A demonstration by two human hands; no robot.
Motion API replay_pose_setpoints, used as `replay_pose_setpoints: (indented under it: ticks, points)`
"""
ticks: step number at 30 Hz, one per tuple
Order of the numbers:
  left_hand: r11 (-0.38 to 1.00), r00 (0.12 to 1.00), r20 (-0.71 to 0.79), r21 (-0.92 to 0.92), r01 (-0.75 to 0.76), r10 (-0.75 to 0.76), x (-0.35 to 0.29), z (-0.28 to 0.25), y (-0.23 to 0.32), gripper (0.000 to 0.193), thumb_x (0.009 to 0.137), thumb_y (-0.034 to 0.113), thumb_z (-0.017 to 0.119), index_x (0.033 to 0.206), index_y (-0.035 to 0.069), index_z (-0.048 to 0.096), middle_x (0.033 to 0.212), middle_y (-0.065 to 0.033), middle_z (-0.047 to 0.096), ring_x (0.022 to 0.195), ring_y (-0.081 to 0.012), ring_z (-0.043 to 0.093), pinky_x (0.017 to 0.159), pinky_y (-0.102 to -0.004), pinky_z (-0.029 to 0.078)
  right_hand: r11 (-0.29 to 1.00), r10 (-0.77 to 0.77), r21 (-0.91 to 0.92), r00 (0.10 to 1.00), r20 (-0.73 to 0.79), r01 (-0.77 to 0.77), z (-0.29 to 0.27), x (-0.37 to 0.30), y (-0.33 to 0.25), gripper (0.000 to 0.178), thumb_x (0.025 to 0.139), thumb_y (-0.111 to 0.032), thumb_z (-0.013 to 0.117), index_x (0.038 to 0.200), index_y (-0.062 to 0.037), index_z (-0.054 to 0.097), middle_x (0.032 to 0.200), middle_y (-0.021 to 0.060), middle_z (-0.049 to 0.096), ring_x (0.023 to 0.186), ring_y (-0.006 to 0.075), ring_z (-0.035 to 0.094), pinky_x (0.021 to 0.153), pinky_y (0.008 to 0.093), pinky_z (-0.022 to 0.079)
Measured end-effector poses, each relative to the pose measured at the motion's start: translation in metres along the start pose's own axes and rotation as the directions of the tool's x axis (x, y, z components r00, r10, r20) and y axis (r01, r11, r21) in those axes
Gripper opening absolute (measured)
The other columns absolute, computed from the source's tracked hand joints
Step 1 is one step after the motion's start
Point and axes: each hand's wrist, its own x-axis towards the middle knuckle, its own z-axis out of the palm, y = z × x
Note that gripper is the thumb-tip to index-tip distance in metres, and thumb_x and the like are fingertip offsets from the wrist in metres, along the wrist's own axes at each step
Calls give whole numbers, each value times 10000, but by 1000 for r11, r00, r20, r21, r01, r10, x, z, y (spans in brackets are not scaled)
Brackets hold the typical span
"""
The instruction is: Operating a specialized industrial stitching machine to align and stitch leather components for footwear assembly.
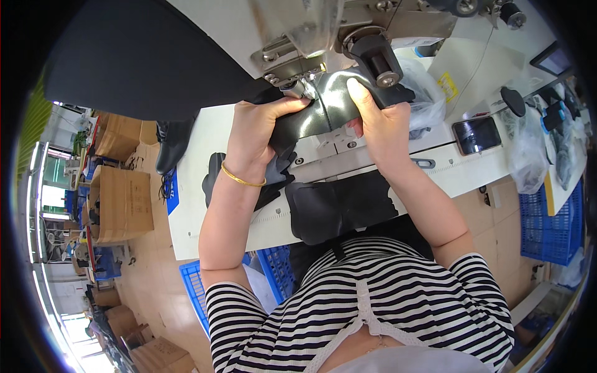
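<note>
Hands with black piece between

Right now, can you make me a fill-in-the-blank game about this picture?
1. The left hand and right hand hold one shiny piece, coloured ____.
2. The gold bracelet is nearer the ____ hand.
3. The phone lies nearer the ____ hand.
4. The shirt is patterned with ____.

Missing words: black; left; right; stripes.

printed yellow label | blue panel, white lettering | white table, ruler scale
</note>
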Motion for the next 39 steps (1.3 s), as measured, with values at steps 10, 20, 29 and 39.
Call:
replay_pose_setpoints:
  ticks: [10,20,29,39]
  points:
    - [1000,1000,-16,16,-25,26,2,-4,-3,157,738,-80,612,884,-88,667,868,-166,666,766,-196,661,709,-290,550,996,-35,-83,999,30,37,2,6,-6,201,892,-137,593,786,25,643,580,12,566,444,73,472,426,236,375]
    - [995,994,-47,-37,97,-98,4,-8,1,132,742,-52,641,864,-92,671,840,-150,669,723,-196,657,638,-285,537,993,9,-122,998,68,-1,-2,7,-5,188,896,-137,588,804,23,627,630,19,583,468,75,497,432,227,395]
    - [989,986,81,1,148,-148,-5,-19,-1,232,752,-29,649,978,-71,614,908,-94,650,782,-174,641,696,-285,532,998,-7,-68,996,89,13,-5,2,-5,199,890,-235,630,901,-37,649,617,-25,564,451,44,481,392,191,316]
    - [994,984,158,-58,91,-81,-76,-21,-56,276,781,-13,695,1044,13,616,965,-59,663,858,-127,632,781,-271,520,928,341,63,907,246,-366,-32,-71,11,205,844,-71,651,1032,-2,606,894,40,636,714,84,603,523,209,505]
